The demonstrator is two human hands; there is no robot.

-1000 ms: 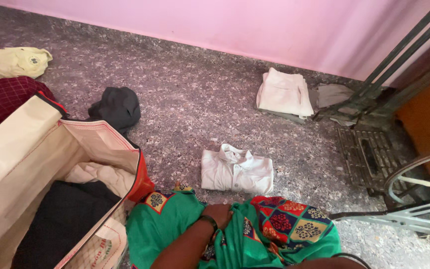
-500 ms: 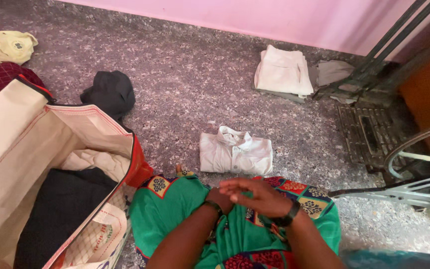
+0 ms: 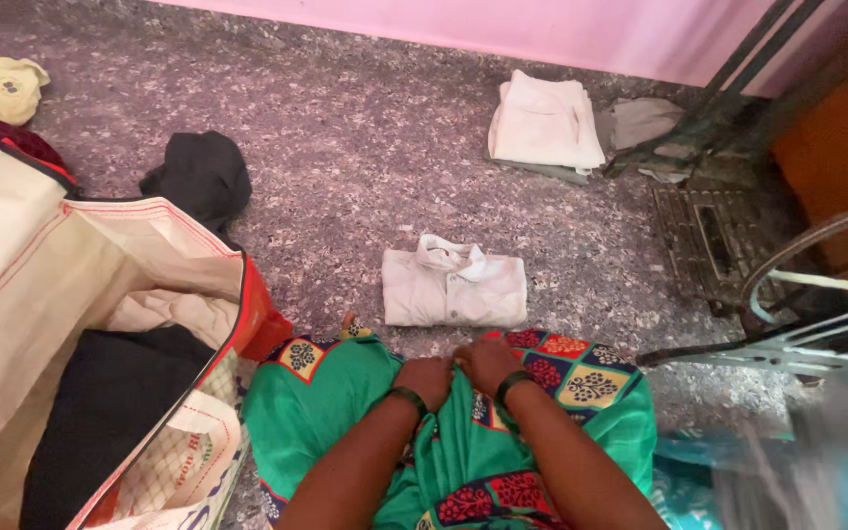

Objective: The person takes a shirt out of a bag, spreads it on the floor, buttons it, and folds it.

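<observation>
Layout around the two hands

Both hands, left hand beside right hand, rest on the cloth; folded shirt just ahead, open bag left, treadle stand right, another folded stack far ahead.

Head view, steeply down, close

Green garment — red-yellow patterned border, white folded shirt, speckled grey floor

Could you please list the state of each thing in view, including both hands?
Left hand: closed, resting on the green cloth.
Right hand: closed, beside the left.
White shirt: folded, on the floor.
Large bag: open, clothes inside.
Cream garment: folded.
Black garment: crumpled.
</observation>
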